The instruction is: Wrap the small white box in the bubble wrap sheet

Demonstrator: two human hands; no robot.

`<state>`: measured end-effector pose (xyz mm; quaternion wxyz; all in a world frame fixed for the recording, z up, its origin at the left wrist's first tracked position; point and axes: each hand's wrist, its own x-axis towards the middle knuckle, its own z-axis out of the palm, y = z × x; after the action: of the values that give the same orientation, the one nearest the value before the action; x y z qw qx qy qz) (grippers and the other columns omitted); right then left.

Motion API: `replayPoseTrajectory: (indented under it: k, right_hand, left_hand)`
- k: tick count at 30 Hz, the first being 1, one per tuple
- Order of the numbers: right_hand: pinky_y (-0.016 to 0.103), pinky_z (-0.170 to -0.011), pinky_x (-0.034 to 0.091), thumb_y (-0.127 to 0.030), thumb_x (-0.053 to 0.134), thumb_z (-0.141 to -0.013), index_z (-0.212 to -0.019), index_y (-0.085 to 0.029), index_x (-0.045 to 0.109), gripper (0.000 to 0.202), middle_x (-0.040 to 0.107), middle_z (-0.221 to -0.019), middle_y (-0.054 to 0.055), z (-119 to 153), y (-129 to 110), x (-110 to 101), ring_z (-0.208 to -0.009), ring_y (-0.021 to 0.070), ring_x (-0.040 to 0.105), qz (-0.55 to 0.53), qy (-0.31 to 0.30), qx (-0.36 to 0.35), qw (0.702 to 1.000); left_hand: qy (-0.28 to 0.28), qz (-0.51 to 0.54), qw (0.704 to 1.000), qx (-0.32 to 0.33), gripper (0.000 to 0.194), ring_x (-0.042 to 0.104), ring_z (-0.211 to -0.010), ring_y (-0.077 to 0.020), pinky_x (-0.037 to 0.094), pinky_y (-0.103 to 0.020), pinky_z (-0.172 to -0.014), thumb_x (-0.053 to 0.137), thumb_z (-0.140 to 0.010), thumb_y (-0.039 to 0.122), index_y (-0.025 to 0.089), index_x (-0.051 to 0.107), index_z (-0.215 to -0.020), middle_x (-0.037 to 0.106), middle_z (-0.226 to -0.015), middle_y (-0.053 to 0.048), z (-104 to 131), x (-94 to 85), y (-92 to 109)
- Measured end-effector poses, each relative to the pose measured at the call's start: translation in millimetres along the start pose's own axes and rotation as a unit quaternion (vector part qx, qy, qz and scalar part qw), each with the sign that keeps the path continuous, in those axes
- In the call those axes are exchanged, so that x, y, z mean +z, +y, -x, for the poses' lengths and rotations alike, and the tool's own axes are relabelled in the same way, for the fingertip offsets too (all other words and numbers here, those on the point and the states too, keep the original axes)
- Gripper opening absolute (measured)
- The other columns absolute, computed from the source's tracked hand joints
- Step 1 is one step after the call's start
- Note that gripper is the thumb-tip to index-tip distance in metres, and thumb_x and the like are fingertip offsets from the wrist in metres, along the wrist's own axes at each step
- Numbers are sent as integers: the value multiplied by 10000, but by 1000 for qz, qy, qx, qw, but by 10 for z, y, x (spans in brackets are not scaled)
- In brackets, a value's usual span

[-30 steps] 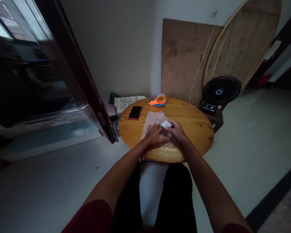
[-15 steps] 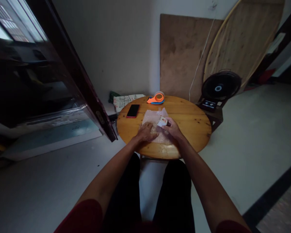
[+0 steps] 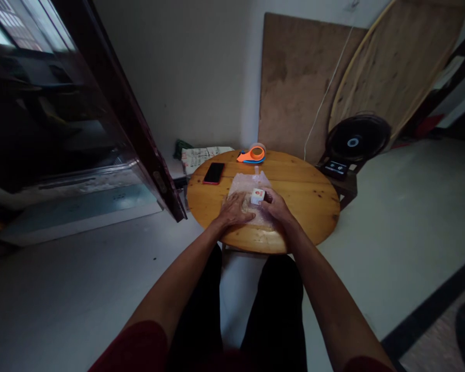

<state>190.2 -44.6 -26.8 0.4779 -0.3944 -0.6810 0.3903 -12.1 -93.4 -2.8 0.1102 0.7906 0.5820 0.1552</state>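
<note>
A sheet of bubble wrap [image 3: 245,182] lies on the round wooden table [image 3: 302,191]. My left hand [image 3: 234,210] rests flat on its left part, fingers spread and thumb pointing right. Over the middle of the sheet is a small white box [image 3: 258,196] with a reddish mark on top. My right hand [image 3: 276,204] grips this box from the right, thumb at the near side; its other fingers are partly hidden behind it. Whether the box touches the wrap I cannot tell.
An orange and blue tape dispenser [image 3: 252,154] stands at the table's far edge. A black phone with a red edge [image 3: 214,173] lies at the far left. Right of the table, a black round fan [image 3: 357,140] stands on a low stool. A dark door frame [image 3: 158,181] is at left.
The white box has turned from tilted to more level in my right hand, close to the bubble wrap. My left hand stays on the sheet. The view has shifted slightly.
</note>
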Motion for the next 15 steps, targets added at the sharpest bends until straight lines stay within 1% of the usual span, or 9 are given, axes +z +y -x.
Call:
replayPoseTrajectory:
  k: [3,7,12,15]
  right_hand:
    - [442,-947,499,-291,706,-678,-1180,-215,635,513,706,-1110,67,6,-38,0,-1025,261,649,-8,-14,11,1000]
    - [449,-977,483,-262,731,-654,-1177,-227,652,531,700,-1142,56,2,-68,11,-1091,290,626,-5,-20,9,1000]
    - [453,-1009,464,-258,734,-648,-1232,-244,623,595,678,-1195,52,-7,-76,21,-1146,284,597,2,-21,-4,1000]
    - [457,-1023,452,-278,745,-645,-1203,-234,640,570,677,-1197,63,-13,-75,10,-1162,288,585,14,-18,-3,1000]
  left_hand:
    - [-3,8,1000,3,969,261,-1451,-337,129,-529,-1201,594,-735,641,156,260,-1504,328,-1553,-167,-1,4,2]
    - [6,21,1000,0,966,279,-1442,-342,128,-519,-1202,614,-722,630,176,269,-1502,343,-1547,-156,11,-13,15]
    - [3,28,1000,9,990,278,-1437,-356,125,-530,-1195,605,-727,634,138,253,-1508,344,-1541,-176,30,-37,24]
    - [8,27,1000,11,980,292,-1431,-349,139,-519,-1194,618,-722,623,152,264,-1504,348,-1541,-169,28,-34,17]
